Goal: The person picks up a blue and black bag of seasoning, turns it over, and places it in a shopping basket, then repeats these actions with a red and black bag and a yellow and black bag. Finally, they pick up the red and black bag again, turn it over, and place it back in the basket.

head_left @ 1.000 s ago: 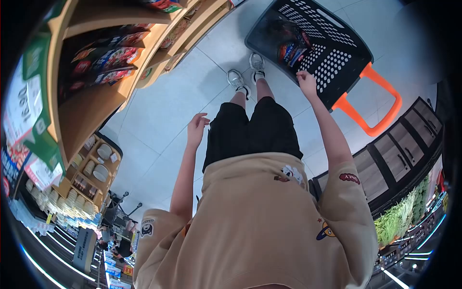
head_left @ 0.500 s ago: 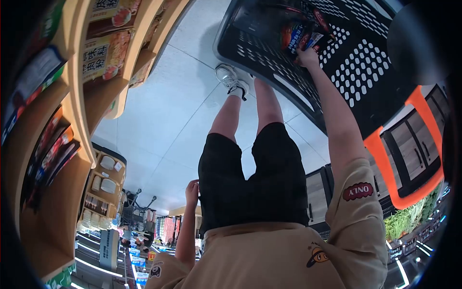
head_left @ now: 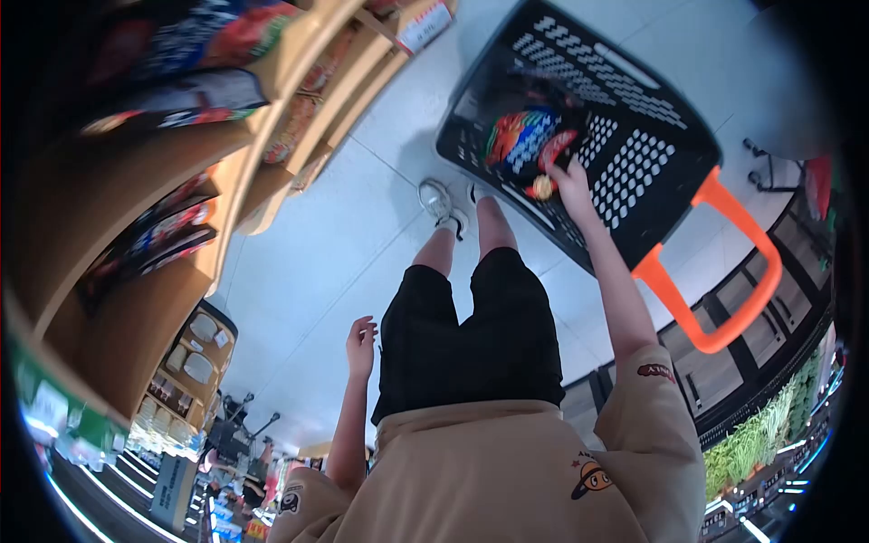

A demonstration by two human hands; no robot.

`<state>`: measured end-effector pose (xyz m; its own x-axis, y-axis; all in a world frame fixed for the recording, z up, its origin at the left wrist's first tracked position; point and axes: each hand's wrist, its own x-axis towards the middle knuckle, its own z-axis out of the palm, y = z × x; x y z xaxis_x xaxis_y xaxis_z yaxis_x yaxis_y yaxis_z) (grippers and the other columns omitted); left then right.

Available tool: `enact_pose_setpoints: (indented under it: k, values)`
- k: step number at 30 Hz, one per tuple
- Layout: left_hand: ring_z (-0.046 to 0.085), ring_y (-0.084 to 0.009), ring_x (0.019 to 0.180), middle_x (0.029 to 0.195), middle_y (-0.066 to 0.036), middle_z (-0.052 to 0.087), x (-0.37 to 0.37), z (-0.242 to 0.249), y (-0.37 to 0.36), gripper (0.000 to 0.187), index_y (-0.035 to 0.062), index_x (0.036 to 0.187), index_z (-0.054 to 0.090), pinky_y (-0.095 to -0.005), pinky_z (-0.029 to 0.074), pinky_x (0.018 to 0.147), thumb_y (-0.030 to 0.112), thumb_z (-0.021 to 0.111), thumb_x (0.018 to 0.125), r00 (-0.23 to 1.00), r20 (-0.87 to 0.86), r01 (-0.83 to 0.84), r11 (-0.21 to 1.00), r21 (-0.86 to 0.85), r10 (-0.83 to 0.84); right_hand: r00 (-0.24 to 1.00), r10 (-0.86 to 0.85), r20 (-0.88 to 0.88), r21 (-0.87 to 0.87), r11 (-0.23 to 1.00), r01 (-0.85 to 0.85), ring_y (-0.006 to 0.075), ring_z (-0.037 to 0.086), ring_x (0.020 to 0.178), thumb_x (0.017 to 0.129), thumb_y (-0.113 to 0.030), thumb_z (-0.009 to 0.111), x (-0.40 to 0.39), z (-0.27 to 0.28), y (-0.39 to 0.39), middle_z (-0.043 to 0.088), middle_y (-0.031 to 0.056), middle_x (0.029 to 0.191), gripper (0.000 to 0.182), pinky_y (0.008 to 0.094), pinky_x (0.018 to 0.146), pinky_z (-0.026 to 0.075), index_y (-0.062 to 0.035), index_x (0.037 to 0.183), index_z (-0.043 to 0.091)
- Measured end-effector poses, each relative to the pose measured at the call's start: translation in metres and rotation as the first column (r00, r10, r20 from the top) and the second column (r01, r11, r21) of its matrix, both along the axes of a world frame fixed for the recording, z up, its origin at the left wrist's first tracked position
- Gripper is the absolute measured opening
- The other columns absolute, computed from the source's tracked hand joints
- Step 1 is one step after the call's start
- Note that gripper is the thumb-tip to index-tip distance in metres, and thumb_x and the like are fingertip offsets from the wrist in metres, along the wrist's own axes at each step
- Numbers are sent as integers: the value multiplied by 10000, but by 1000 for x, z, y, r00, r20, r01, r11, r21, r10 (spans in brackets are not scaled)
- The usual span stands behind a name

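My right hand [head_left: 572, 187] reaches into a black shopping basket [head_left: 656, 195] with an orange handle [head_left: 715, 330]. Its fingers close on the edge of a colourful food packet [head_left: 525, 136], printed in blue, red and green. The packet lies low in the basket, and some dark shapes beside it are too blurred to name. My left hand [head_left: 361, 339] hangs beside my black shorts, fingers loosely spread, with nothing in it.
On the left, a curved wooden shelf [head_left: 204, 271] holds several bagged goods [head_left: 172, 213]. Pale floor tiles [head_left: 308, 281] surround my shoes [head_left: 436, 199]. Dark cabinets [head_left: 724, 362] and green plants [head_left: 756, 421] line the lower right, and a wheeled frame [head_left: 765, 172] stands beyond the basket.
The view has shifted, so the whole basket now shows. My right hand and the packet appear lower in the picture. The fingers of my left hand are more visible and spread.
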<state>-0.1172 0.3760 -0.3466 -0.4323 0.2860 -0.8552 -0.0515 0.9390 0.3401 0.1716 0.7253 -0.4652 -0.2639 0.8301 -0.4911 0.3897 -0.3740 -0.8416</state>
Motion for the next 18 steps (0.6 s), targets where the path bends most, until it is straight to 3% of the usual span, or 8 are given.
enact_pose_setpoints:
  k: [3, 5, 9, 11, 13, 15, 17, 18]
  values:
    - [532, -143, 804, 911, -63, 540, -3, 21, 38, 232, 50, 1032, 476, -260, 420, 679, 152, 436, 827, 997, -29, 80, 971, 224, -75, 971, -52, -234, -258, 966, -11, 136, 484, 841, 745, -94, 504, -14, 113, -8, 531, 49, 888, 250, 242, 781, 350, 1, 975, 471]
    - [525, -148, 824, 933, -67, 531, -2, 46, 71, 240, 47, 1039, 472, -266, 420, 699, 134, 451, 816, 995, -74, 91, 927, 363, -68, 940, -68, -335, -299, 954, -37, 103, 481, 819, 750, -105, 511, -19, 166, -13, 532, 23, 878, 244, 225, 762, 355, -10, 973, 482]
    - [486, -178, 938, 1061, -90, 482, 1, 120, 130, 337, 44, 1112, 423, -293, 406, 781, 99, 488, 785, 987, -145, 139, 809, 571, -68, 925, -144, -352, -449, 893, -32, 106, 495, 853, 740, -125, 533, -42, 291, -10, 541, 47, 911, 305, 234, 774, 369, 21, 1000, 469]
    - [475, -218, 980, 1116, -116, 453, -2, 147, 151, 426, 43, 1149, 393, -317, 391, 814, 115, 529, 752, 960, -279, 233, 665, 709, -39, 885, -27, -465, -380, 909, -172, 135, 499, 908, 731, -127, 521, -55, 336, -6, 518, 93, 1026, 426, 252, 794, 377, 45, 1104, 408]
    - [480, -245, 977, 1134, -133, 439, -4, 182, 163, 478, 43, 1160, 384, -326, 387, 821, 118, 562, 723, 930, -367, 281, 593, 754, 25, 911, -3, -412, -425, 886, -189, 153, 495, 939, 722, -114, 508, -67, 374, -4, 506, 108, 1060, 454, 261, 817, 372, 45, 1131, 391]
    - [472, -252, 1002, 1139, -140, 447, -9, 215, 164, 534, 42, 1177, 367, -319, 367, 850, 131, 581, 697, 847, -531, 462, 471, 751, 16, 706, 43, -707, -424, 773, -471, 191, 512, 940, 717, -80, 483, -72, 383, 5, 509, 138, 1059, 447, 295, 838, 382, 52, 1132, 382]
    - [475, -221, 1003, 1113, -138, 472, -14, 244, 157, 536, 23, 1167, 374, -296, 357, 856, 129, 580, 684, 956, -293, 273, 373, 887, -4, 580, 55, -813, -397, 677, -620, 207, 516, 946, 718, -74, 478, -90, 394, 12, 506, 151, 1063, 455, 311, 856, 381, 58, 1139, 367]
    - [497, -165, 937, 1022, -116, 524, -18, 250, 151, 459, -6, 1115, 421, -273, 371, 826, 104, 560, 692, 989, -147, 145, 296, 944, -17, 449, 34, -893, -354, 560, -748, 228, 513, 956, 716, -80, 481, -102, 398, 16, 490, 161, 1085, 490, 319, 877, 370, 35, 1172, 343]
